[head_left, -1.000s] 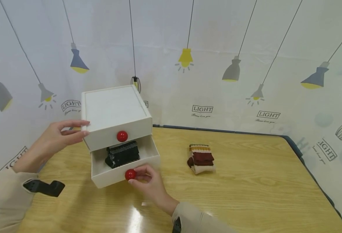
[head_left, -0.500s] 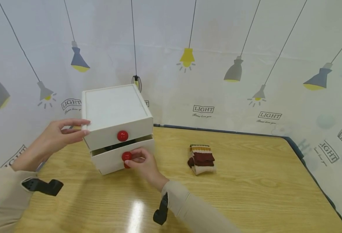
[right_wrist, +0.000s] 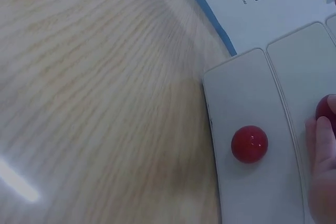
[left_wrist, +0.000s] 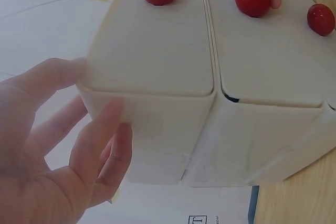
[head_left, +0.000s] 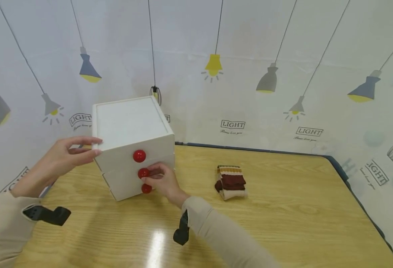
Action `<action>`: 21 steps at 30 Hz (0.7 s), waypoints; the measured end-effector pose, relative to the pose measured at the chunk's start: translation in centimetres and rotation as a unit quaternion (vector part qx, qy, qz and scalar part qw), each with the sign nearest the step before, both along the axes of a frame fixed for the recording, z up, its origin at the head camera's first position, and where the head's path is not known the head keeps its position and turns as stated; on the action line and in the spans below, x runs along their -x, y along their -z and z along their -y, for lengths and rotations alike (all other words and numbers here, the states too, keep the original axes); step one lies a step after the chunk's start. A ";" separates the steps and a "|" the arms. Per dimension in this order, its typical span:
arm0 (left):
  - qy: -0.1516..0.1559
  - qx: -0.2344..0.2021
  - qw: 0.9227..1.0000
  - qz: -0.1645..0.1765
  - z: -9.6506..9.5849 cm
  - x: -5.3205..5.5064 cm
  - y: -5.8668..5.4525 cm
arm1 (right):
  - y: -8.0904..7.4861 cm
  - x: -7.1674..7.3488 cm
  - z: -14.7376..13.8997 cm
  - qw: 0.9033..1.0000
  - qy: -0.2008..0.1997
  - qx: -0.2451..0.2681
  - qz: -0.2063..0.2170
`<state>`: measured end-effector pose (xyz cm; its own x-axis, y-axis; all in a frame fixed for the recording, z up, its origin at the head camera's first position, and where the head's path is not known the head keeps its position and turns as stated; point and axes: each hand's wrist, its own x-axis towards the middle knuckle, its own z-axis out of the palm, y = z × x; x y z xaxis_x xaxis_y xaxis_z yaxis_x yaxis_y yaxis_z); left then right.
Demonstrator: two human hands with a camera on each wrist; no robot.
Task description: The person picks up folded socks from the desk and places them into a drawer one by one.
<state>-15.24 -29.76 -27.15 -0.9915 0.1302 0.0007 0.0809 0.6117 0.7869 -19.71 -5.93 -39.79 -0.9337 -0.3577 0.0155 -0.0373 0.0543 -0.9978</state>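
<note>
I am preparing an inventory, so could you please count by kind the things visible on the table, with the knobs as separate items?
White drawer unit: 1
Round red knobs: 3
Folded striped sock bundle: 1
Total: 5

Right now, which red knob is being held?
The middle knob: the right hand grips it; the top knob and bottom knob are untouched.

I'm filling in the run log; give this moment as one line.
Left hand: touching white drawer unit, top left edge; Right hand: holding middle red knob; Middle drawer: looks closed; Folded striped socks: on table
</note>
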 end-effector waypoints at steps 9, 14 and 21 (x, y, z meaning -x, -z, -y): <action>0.000 0.004 1.000 -0.004 0.1 0.0 0.0 | -0.2 0.5 -0.4 0.999 -0.029 -0.034 -0.015; -0.002 0.005 1.000 -0.001 0.1 0.0 0.0 | 0.2 0.4 -1.0 0.997 -0.050 -0.039 -0.046; -0.004 0.004 1.000 -0.005 0.0 0.0 0.0 | 2.5 0.2 -1.1 0.994 -0.049 -0.077 -0.055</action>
